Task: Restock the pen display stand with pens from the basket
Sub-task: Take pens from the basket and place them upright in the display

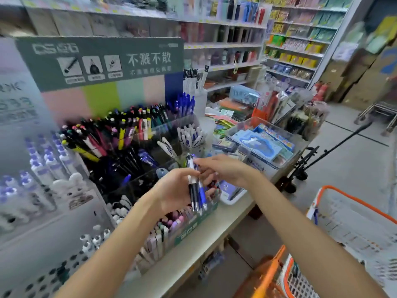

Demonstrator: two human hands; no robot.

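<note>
My left hand grips a small bunch of pens, black and blue with white tops, held upright in front of the pen display stand. My right hand reaches in from the right, and its fingertips pinch the top of one pen in the bunch. The stand has clear tiered compartments full of coloured pens below a grey-green header board. The white basket with an orange rim sits at the lower right, away from both hands.
A box of pastel markers stands on the counter's front edge under my hands. Clear bins of packaged stationery lie to the right of the stand. A black trolley stands on the floor beyond the counter. Shelves line the back.
</note>
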